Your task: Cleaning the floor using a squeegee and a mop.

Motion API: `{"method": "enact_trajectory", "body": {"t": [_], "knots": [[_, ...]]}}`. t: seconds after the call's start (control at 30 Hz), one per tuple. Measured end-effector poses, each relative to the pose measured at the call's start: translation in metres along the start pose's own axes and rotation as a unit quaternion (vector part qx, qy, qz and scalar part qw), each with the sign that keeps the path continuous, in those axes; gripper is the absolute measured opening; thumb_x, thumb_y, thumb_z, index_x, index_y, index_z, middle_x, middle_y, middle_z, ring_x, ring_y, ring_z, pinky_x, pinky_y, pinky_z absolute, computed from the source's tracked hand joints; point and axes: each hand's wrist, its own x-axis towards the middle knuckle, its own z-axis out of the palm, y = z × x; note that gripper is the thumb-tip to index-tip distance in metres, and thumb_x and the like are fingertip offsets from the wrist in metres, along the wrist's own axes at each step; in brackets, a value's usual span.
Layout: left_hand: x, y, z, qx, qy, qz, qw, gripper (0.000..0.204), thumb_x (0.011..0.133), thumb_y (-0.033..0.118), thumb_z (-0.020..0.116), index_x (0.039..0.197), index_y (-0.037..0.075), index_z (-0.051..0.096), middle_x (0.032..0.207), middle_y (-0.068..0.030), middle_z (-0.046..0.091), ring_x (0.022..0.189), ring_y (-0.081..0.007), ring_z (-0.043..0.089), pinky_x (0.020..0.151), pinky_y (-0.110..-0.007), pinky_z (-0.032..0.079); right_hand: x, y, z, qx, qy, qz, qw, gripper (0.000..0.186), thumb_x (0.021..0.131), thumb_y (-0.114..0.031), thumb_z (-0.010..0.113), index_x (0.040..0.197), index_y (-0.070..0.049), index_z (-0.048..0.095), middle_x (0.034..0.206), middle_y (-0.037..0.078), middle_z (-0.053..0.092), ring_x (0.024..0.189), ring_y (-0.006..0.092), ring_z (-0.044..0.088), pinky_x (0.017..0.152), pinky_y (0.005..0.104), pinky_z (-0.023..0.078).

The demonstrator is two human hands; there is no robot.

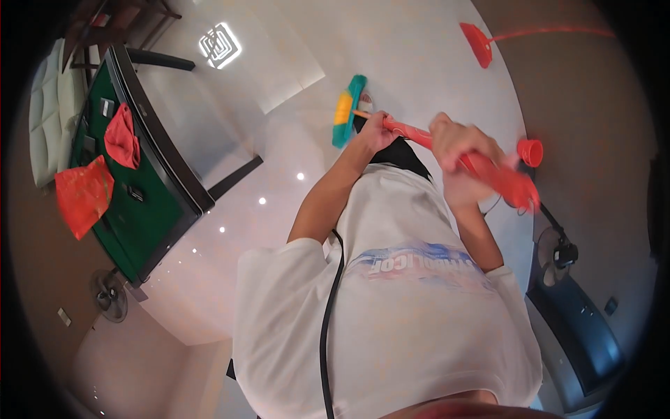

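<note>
Glossy pale tile floor (293, 160), ceiling lights reflected in it. Broom head (347, 110), teal with yellow, rests on floor. Red dustpan (477, 43) lies on floor, well apart from broom. Green-topped bench (150, 209), dark frame, stands on floor; two red cloths (122, 137) on it, one draped over its edge.

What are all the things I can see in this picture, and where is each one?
Broom: one, red handle, teal and yellow head, centre, on the floor.
Table: one, green top, dark frame, left.
Cloths: two, red, on the table.
Dustpan: one, red, long handle, top right.
Fans: two, grey, lower left and right.
Floor: one, glossy white.
Shirt: one, white, printed.
Cable: one, black, over the shirt.
Left hand: gripping the handle lower down.
Right hand: gripping the handle higher up.
</note>
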Motion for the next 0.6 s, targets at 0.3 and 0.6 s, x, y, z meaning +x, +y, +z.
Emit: {"method": "enact_trajectory", "body": {"t": [0.3,0.6], "knots": [[0.053,0.042,0.123,-0.061,0.027,-0.009,0.998,0.009,0.093,0.012,0.037,0.089,0.004,0.039,0.084,-0.0083,0.048,0.074,-0.0194,0.051,0.074,-0.037,0.05,0.147,-0.014,-0.108,0.168,0.054,-0.02,0.984,0.066,0.093,-0.06,0.016,0.062,-0.007,0.04,0.05,0.002,0.038,0.047,0.014,0.029,0.056,0.0302,0.026],[0.057,0.128,0.229,0.028,-0.092,0.103,0.99,0.009,0.091,0.015,0.045,0.086,0.007,0.046,0.077,-0.0053,0.053,0.076,-0.0193,0.054,0.073,-0.034,0.049,0.223,-0.028,-0.123,0.09,-0.143,-0.102,0.98,0.058,0.097,-0.048,0.017,0.063,-0.008,0.042,0.051,0.004,0.043,0.04,0.0144,0.029,0.052,0.0366,0.029]]}}
